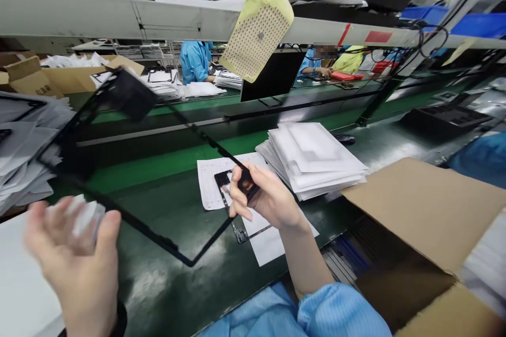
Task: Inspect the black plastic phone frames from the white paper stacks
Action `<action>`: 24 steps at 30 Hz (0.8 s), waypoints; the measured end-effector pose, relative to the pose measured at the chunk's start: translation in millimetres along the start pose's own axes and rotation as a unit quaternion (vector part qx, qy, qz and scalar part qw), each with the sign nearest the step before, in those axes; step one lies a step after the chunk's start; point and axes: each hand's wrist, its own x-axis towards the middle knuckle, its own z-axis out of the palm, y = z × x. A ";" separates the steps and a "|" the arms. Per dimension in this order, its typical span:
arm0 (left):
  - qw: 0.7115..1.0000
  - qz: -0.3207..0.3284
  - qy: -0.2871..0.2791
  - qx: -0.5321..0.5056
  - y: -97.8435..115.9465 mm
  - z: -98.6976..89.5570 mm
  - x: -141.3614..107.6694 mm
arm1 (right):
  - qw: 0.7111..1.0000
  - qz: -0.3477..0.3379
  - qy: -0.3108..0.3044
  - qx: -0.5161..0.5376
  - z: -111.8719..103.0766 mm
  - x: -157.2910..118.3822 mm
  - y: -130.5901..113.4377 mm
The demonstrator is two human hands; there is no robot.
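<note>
The long green counter (169, 300) spreads before you, with an open carton (415, 210) by its near edge on your right and a loose pile (23, 158) of white sleeves at far left. Above the counter, and not lying on it, is the frame (142, 227), a thin black rectangle tilted out to your left, with a blurred dark patch (134, 97) at its far side. Beyond your right forearm stands a white stack (316, 160), its flat packets fanned unevenly. Your hands are apart: the right hand (256, 195) is clamped on the frame at its right end, thumb against fingers, while the left hand (77, 253) is loosely curled, thumb well away from the fingertips. A second frame (240, 235) lies on the counter just behind and below your right hand, partly over a paper sheet (269, 251) and beside a printed form (206, 184). Smallest is the crumpled clear wrap (89, 221) that shows between your left thumb and fingers; blur hides whether you grip it, or whether that thumb touches the frame. The step in hand looks like handling the frame in the air, one-handed at one end. As I judge it, the next move calls for a light, level hold, with the left side supported so the thin bars don't flex.
</note>
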 end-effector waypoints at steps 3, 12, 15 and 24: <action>0.994 -0.077 -0.058 -0.047 10.2 16.2 -8.9 | 0.996 0.053 0.007 0.069 -0.1 1.6 0.8; 0.880 -0.354 0.038 -0.316 36.8 26.0 2.6 | 0.991 0.073 -0.048 0.105 14.8 -18.9 -0.5; 0.791 -0.416 0.036 -0.448 37.1 27.4 3.2 | 0.996 0.036 -0.032 0.078 18.6 -21.3 5.7; 0.668 -0.459 0.091 -0.579 41.9 23.9 -4.0 | 1.000 -0.016 0.004 0.009 26.8 -28.3 17.0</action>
